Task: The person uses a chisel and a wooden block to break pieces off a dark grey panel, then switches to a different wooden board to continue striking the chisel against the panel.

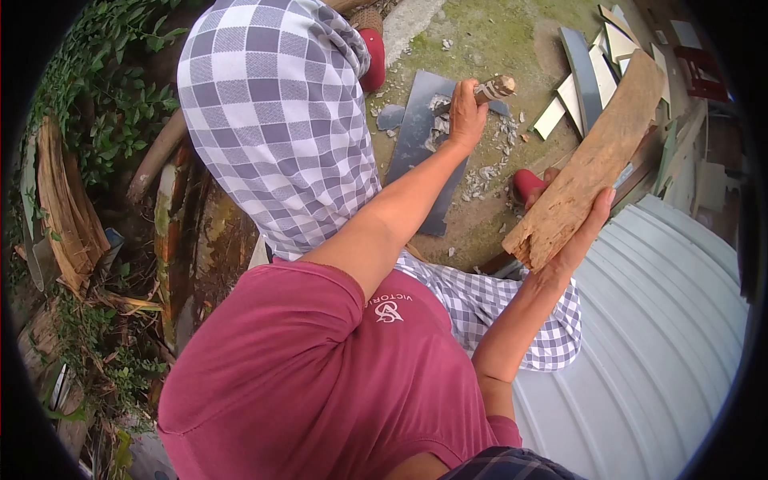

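Note:
My left hand [468, 116] is closed around a wooden-handled tool [496, 88]; its worn handle end sticks out to the right of the fist, and its working end is hidden. The fist is over a dark grey board [424, 180] on the ground, with broken chips around it. At the right, my right hand [588, 228] grips a thick, rough wooden plank [596, 156] by its lower edge. The plank slants up to the right, its near end ragged and split. Pale grey chips [484, 176] lie scattered beside the board.
Cut strips of board [584, 84] are piled at the upper right. Ridged metal sheeting [640, 344] spreads across the lower right. My checked trouser legs [280, 104] and red shoes [526, 186] flank the board. Leaves and logs [68, 208] fill the left side.

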Tool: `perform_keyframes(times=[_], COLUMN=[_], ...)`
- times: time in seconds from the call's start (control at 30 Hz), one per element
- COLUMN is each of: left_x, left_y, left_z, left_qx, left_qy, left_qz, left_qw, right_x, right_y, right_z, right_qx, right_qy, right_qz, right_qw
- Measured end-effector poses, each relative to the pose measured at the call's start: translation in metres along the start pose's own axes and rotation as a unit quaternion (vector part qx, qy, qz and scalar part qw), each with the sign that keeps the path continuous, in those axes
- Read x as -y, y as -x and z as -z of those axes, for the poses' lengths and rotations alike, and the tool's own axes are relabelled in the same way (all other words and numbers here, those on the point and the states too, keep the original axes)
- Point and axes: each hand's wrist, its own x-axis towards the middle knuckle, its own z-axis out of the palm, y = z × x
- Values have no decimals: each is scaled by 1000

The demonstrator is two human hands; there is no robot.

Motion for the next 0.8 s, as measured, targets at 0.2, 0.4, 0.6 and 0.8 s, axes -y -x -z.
perform_keyframes(times=[0.2,0.4,0.6,0.8], left_x=[1,1,-8,-3], left_y=[-3,-19,8,1], left_z=[0,11,-9,-3], left_qx=[-3,-66,33,20], left_qy=[-7,66,27,13], left_qz=[-4,111,-17,5], left_qw=[1000,989,999,1000], right_x=[-64,-66,-28,-30], right_y=[-24,-1,-6,4], right_z=[16,26,30,35], right_qx=[28,70,-24,25], right_qy=[61,9,17,-16], right_qz=[-65,-225,-32,-55], right_qw=[996,972,999,998])
